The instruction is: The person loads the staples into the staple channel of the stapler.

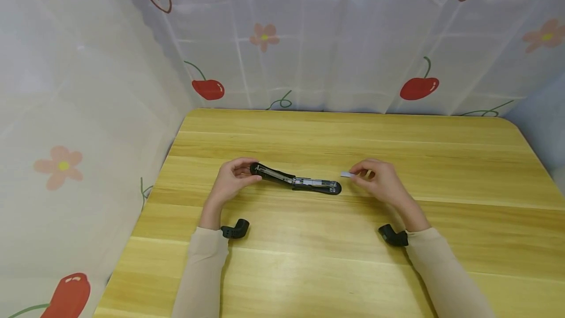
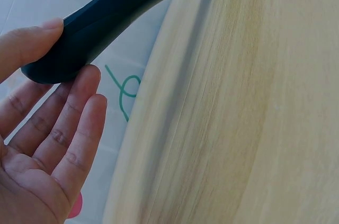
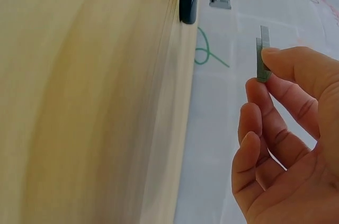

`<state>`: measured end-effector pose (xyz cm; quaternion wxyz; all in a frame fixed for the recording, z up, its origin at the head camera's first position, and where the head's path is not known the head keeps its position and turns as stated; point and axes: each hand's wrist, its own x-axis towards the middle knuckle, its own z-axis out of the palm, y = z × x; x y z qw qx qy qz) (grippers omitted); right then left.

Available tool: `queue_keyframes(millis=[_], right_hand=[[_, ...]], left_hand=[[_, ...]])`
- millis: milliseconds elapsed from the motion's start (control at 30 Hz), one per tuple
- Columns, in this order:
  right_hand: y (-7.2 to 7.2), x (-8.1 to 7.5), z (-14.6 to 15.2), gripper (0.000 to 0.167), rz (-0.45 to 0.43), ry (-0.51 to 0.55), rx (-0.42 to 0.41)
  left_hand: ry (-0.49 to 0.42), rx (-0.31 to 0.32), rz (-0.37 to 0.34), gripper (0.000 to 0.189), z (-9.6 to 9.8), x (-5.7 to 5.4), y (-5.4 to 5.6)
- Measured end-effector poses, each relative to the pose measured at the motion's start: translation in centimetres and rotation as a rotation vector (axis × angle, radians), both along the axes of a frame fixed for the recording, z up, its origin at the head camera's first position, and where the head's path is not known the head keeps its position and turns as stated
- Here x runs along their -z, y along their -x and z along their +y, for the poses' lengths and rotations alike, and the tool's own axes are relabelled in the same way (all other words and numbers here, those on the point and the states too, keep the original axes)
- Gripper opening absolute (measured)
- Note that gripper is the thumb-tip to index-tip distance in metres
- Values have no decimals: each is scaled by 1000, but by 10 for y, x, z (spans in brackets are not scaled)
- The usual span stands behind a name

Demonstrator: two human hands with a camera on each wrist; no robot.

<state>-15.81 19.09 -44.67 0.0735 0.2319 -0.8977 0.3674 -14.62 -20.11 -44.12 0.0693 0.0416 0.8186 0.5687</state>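
A black stapler [image 1: 314,189] is spread wide, its metal insides facing up. My left hand [image 1: 231,179] pinches one end of it between thumb and fingers, which the left wrist view shows on the rounded black end [image 2: 69,49]. The held half slopes up from the hinge, while the other half lies low over the table. To the right, my right hand [image 1: 383,180] pinches a short strip of staples [image 3: 263,54] between thumb and fingertips. That strip is apart from the stapler, just beyond its far end. In the right wrist view the remaining fingers are loosely bent.
Under both hands is a wooden table [image 1: 300,269]. A pale curtain [image 1: 331,48] with cherries, flowers and hearts hangs along its back edge, and similar cloth covers the left side. Black wrist cameras [image 1: 236,228] stick out inward from both wrists.
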Motion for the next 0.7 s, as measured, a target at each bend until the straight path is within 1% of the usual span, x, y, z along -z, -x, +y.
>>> queue_keyframes(millis=[233,500,700], right_hand=[[0,0,-10,9,-29,13,-34],[-2,0,-19,10,-70,18,-72],[-4,-1,-23,9,-97,4,-80]], left_hand=[[0,1,-5,49,0,-2,-1],[4,2,4,48,0,0,-1],[6,2,13,49,-1,1,0]])
